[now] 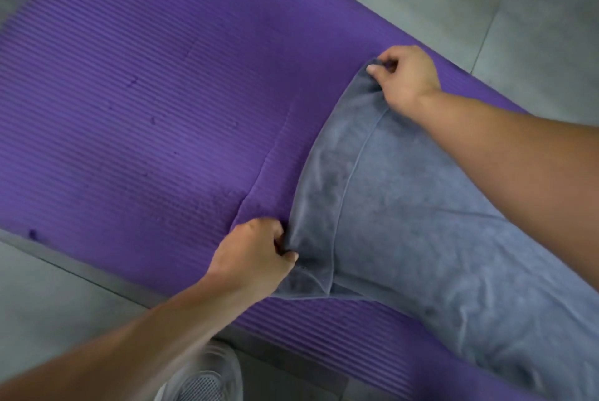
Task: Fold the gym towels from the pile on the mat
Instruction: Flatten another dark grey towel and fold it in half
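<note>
Head view looks down on a purple mat (146,92) laid over a grey tiled floor (534,11), with a grey towel (421,222) spread on the mat's right part. The left hand (256,251) curls thumb and fingers round the towel's near corner, close to the mat's near edge. The right hand (405,76) reaches further across and pinches the far corner between thumb and bent fingers. Both hands are closed on cloth, and the short hemmed edge runs between them, slightly slack and turned over on itself.

From that held edge, the towel's long axis runs away to the lower right, under the right forearm and out of frame, so its far end is hidden. The bare stretch of mat lies to the left of the hands. Judging from this, the coming move depends on carrying the held edge along that long axis, both corners level, the left hand being nearer the body. A shoe (204,374) shows at the bottom. No separate pile can be made out.
</note>
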Demonstrator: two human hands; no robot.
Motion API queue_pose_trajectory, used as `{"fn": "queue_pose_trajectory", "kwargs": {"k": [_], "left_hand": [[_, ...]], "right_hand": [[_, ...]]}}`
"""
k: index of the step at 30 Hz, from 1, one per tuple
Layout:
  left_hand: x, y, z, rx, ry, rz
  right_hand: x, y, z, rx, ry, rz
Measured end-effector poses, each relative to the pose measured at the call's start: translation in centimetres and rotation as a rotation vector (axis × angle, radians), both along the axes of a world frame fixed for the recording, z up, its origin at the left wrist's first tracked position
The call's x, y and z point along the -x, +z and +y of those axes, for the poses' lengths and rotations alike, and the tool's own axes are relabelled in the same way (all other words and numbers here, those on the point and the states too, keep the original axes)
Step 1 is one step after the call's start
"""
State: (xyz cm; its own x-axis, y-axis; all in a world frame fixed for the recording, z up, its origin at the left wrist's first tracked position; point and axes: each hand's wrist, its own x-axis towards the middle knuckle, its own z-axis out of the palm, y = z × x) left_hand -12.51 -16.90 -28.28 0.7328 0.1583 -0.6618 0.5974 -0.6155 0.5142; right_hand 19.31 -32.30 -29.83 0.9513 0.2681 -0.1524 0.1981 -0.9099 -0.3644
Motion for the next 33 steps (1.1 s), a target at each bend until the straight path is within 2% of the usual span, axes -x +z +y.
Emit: {"fn": "queue_pose_trajectory", "kwargs": {"k": [2, 5, 7, 10, 12, 15, 21, 23, 25, 29, 33], "left_hand": [[-0.2, 0.3, 0.7, 0.116, 0.068, -0.015], [-0.9, 0.2, 2.5, 0.27, 0.315, -0.052], [-1.1, 0.0, 3.7, 0.261, 0.483, -0.101], [-0.7, 0.0, 5.0, 0.3, 0.587, -0.125], [0.0, 0.1, 5.6, 0.341, 0.508, -0.093], [0.7, 0.3, 6.6, 0.221, 0.316, -0.079], [0.9, 2.7, 8.6, 0.101, 0.127, -0.071], [0.9, 4.2, 7.2, 0.097, 0.033, -0.149], [0.5, 6.2, 4.7, 0.181, -0.069, -0.195], [-0.7, 9.6, -2.1, 0.369, -0.281, -0.137], [-2.2, 12.5, -10.7, 0.38, -0.459, -0.104]], "right_hand": [[-0.6, 0.2, 0.2, -0.049, -0.04, -0.017], [-1.9, 0.9, 0.9, -0.142, -0.075, 0.008], [-2.7, 1.5, 2.0, -0.168, -0.07, -0.003], [-3.2, 2.1, 4.4, -0.279, -0.119, 0.041], [-3.2, 2.2, 5.9, -0.377, -0.186, 0.064], [-2.5, 2.9, 7.2, -0.514, -0.28, 0.118], [-2.4, 5.1, 5.7, -0.685, -0.417, 0.226], [-2.2, 6.0, 3.4, -0.748, -0.454, 0.301], [-1.5, 7.2, 0.4, -0.812, -0.472, 0.351], [0.3, 8.8, -8.1, -0.883, -0.526, 0.315], [1.9, 9.2, -18.2, -0.905, -0.551, 0.262]]}}
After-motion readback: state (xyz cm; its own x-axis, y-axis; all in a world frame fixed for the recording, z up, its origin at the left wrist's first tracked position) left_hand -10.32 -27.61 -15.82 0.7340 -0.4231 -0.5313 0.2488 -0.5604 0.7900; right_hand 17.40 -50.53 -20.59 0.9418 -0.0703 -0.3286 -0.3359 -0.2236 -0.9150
